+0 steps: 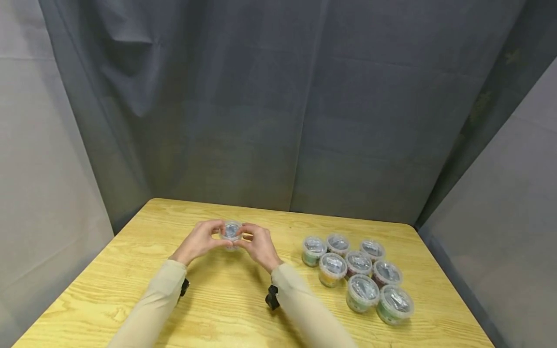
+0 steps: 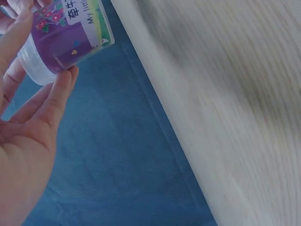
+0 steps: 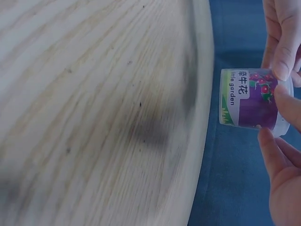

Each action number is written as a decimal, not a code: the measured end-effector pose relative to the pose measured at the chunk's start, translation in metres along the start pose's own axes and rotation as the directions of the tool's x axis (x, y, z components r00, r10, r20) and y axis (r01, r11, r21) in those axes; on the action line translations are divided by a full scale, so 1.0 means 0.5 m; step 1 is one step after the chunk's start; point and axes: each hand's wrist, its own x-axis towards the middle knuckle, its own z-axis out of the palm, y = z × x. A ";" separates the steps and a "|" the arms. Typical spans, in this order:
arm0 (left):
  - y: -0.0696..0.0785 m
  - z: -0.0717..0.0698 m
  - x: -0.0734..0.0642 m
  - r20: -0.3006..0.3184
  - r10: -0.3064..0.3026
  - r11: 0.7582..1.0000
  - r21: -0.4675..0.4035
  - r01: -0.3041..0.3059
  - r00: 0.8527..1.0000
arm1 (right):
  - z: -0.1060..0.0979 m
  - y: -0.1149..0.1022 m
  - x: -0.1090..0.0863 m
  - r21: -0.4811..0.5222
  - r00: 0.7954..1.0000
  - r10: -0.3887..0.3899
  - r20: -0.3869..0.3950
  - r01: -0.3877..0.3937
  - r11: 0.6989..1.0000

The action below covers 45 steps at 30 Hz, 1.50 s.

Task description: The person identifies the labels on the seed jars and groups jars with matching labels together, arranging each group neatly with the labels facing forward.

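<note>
A small clear plastic cup [image 1: 231, 229] with a see-through lid is between both hands, above the table toward its far side. My left hand [image 1: 201, 241] grips the cup's left side by the lid rim, thumb in front and fingers behind. On the opposite side, my right hand [image 1: 259, 245] pinches the same rim between thumb and fingers. In the right wrist view the cup's purple label [image 3: 257, 103] shows pink flowers and the words "little garden". The left wrist view shows fingertips [image 2: 63, 84] right at the lid's edge. Fingers partly cover the lid.
Several similar lidded cups [image 1: 359, 263] stand grouped on the right of the wooden table [image 1: 243, 309], with green, yellow and dark red labels. A dark grey curtain [image 1: 278, 106] hangs behind the table's far edge. Pale cloth panels [image 1: 505, 203] flank both sides.
</note>
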 end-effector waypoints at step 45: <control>-0.126 -0.023 0.027 -0.100 -0.124 0.992 -0.002 0.125 0.987 | 0.075 0.000 0.086 -0.362 0.912 0.207 0.355 -0.070 0.929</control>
